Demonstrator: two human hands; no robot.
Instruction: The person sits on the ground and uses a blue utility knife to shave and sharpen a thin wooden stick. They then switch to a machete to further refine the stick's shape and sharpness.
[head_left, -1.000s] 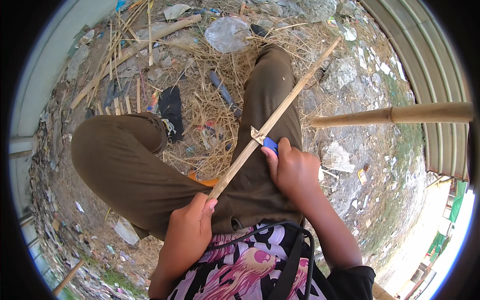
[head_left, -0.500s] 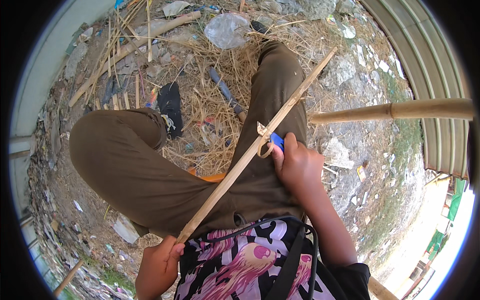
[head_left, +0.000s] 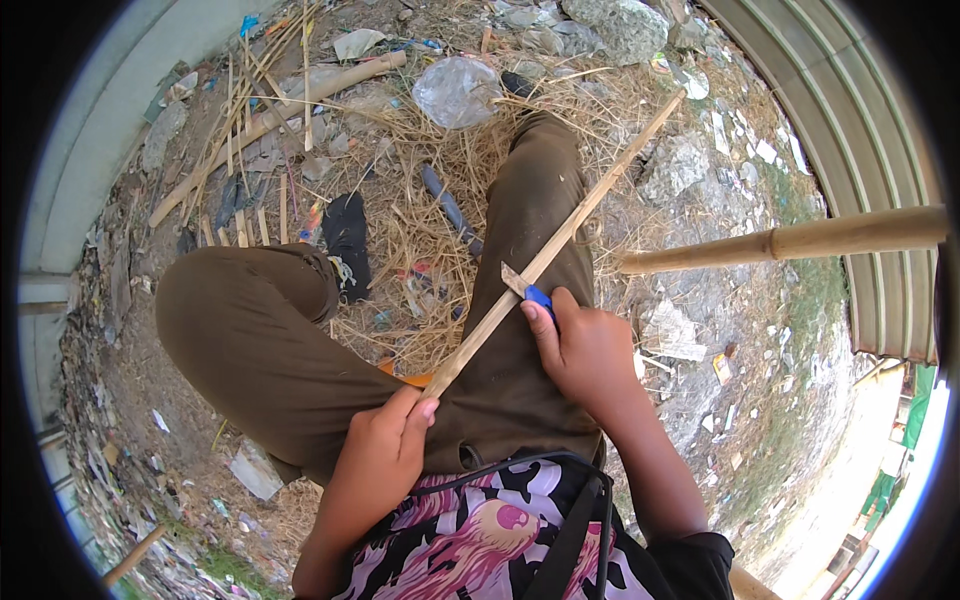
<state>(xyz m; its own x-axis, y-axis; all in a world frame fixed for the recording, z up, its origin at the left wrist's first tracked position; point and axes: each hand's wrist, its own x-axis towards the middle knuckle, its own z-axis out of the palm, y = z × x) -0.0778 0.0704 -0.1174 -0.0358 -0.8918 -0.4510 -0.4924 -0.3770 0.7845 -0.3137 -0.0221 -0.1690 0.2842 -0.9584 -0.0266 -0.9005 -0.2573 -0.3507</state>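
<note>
Wooden strip (head_left: 567, 232) slanting over the right trouser leg (head_left: 525, 190);
left hand (head_left: 385, 440), gripping its near end, has moved closer to the leg; right hand (head_left: 585, 350) grips a blue-handled blade (head_left: 538, 297) over the leg.

you are outdoors, on a rough, litter-strewn patch of open ground (head_left: 765, 385): dry straw (head_left: 408, 222), rocks (head_left: 622, 32) and a clear plastic bag (head_left: 456, 92) lie about you. ribbed sheeting (head_left: 880, 160) rises along your right, a pale wall (head_left: 90, 170) along your left, and patchy green growth (head_left: 803, 285) runs near the sheeting.
</note>
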